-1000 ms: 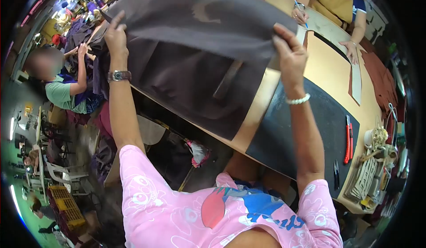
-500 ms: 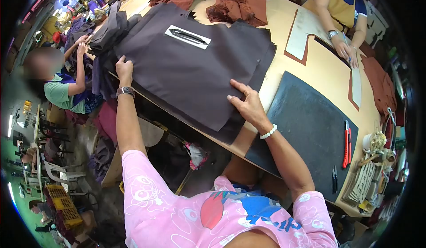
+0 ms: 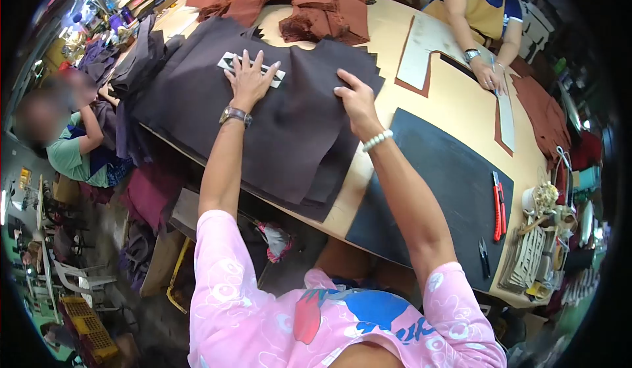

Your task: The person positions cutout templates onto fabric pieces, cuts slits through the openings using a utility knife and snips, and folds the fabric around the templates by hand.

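Dark brown sheets of material [image 3: 191,131] lie in a stack on the table [image 3: 388,32]. My left hand [image 3: 248,81] rests with fingers spread on a white rectangular piece [image 3: 275,78] that has a dark slender object on it, partly hidden under the fingers. Near the right side of the stack, my right hand [image 3: 357,98] has its thumb and forefinger at the top sheet, whose surface is wavy there; whether it pinches the sheet is not clear.
A black mat [image 3: 421,184] bears red cutters [image 3: 498,207] and small snips [image 3: 484,257]. Reddish-brown pieces [image 3: 329,2] lie at the back. One person [image 3: 477,19] works over a pale template [image 3: 507,114]; another [image 3: 69,151] is at the left. Cords and strips crowd the right edge.
The top sheet, raised a second ago, lies down on the stack. My left hand has moved from the sheet's left edge onto the white piece. My right hand has shifted up along the right side.
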A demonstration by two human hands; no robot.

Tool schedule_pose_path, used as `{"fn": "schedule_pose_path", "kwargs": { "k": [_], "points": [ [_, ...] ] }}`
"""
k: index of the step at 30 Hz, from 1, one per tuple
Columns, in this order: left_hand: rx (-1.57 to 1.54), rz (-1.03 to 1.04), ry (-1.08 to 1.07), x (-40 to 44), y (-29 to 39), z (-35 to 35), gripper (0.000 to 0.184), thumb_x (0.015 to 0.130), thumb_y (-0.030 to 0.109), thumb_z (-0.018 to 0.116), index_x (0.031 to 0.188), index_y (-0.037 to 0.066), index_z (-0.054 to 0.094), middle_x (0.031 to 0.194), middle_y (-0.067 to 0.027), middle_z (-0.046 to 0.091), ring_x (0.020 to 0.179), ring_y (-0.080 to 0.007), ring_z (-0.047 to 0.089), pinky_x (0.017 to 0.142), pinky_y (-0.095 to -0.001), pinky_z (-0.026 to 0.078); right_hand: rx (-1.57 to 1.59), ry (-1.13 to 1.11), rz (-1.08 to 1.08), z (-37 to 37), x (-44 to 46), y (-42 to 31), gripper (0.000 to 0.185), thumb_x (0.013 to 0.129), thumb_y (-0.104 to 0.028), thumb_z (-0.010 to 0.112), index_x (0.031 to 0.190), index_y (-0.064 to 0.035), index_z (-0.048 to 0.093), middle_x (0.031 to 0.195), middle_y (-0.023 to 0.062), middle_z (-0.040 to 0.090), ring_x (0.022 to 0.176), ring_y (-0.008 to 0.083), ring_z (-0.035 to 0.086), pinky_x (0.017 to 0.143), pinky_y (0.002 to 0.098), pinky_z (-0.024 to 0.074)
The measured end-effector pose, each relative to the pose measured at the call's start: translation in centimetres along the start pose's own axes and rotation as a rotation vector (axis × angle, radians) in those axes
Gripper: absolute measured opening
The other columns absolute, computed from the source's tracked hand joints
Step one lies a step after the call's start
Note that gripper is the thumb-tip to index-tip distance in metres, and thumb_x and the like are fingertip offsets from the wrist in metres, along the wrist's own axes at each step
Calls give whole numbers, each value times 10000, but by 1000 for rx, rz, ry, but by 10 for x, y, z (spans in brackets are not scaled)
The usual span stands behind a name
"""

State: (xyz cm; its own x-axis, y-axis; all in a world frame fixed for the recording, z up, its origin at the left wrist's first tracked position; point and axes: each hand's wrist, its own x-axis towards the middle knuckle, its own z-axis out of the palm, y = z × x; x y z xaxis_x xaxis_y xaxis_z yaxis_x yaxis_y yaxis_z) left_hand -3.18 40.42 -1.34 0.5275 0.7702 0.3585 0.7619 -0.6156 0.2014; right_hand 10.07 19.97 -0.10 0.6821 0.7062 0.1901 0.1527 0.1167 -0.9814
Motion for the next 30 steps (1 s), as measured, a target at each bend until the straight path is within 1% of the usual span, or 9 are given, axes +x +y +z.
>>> {"fn": "schedule_pose_path", "kwargs": {
  "k": [5,8,12,15,18,19,23,26,30],
  "points": [
    [-30,-36,76,17,13,28,688,856,632,394,1356,161,430,1451,-213,260,1351,-449,138,1018,-677,102,-413,-125,-562,6,-10,-63,593,725,2,499,1313,16,425,1286,213,489,1132,336,523,958,356,415],
    [85,-30,94,16,14,36,674,865,617,392,1346,148,443,1448,-212,269,1358,-436,133,1024,-670,88,-656,37,-531,-5,14,-12,659,718,1,487,1361,1,342,1350,204,412,1161,379,471,975,399,402],
    [164,-57,173,16,24,36,640,874,567,423,1328,118,460,1439,-202,291,1357,-412,157,1023,-667,98,-546,76,-156,-20,26,29,593,789,-32,472,1343,73,289,1267,271,446,1174,359,465,1010,374,360],
    [99,64,246,10,35,36,620,870,539,447,1303,97,482,1409,-197,346,1340,-403,212,1035,-642,134,-338,364,-171,-21,17,29,492,844,-42,456,1309,62,335,1128,230,527,968,296,588,883,357,462],
    [55,102,210,-1,47,37,637,851,561,459,1277,90,509,1387,-194,381,1333,-395,234,1047,-627,135,-37,381,75,-33,-6,35,420,873,-13,426,1285,34,358,1019,172,564,703,204,620,669,299,525],
    [55,92,200,-3,49,41,642,846,568,462,1272,91,514,1385,-194,383,1332,-395,236,1047,-627,133,38,383,141,-30,-15,34,294,859,27,436,1150,33,478,941,151,614,550,165,609,528,261,515],
    [114,34,184,2,54,49,660,830,590,471,1280,110,512,1388,-177,385,1332,-386,235,1046,-633,119,-211,133,172,-22,-30,30,98,831,17,495,858,66,576,787,171,658,571,212,651,544,295,530],
    [138,-1,191,3,57,49,717,792,633,491,1279,107,515,1383,-164,395,1333,-380,236,1047,-631,116,-679,121,-32,-1,-15,35,365,713,-162,669,993,36,541,807,237,645,746,389,651,711,414,531],
    [118,-37,238,-2,66,42,853,670,725,556,1233,83,547,1347,-182,430,1319,-373,268,1044,-622,144,-932,-34,81,18,-14,16,618,661,-303,696,1130,15,452,960,269,596,865,414,625,784,436,511]
  ]
}}
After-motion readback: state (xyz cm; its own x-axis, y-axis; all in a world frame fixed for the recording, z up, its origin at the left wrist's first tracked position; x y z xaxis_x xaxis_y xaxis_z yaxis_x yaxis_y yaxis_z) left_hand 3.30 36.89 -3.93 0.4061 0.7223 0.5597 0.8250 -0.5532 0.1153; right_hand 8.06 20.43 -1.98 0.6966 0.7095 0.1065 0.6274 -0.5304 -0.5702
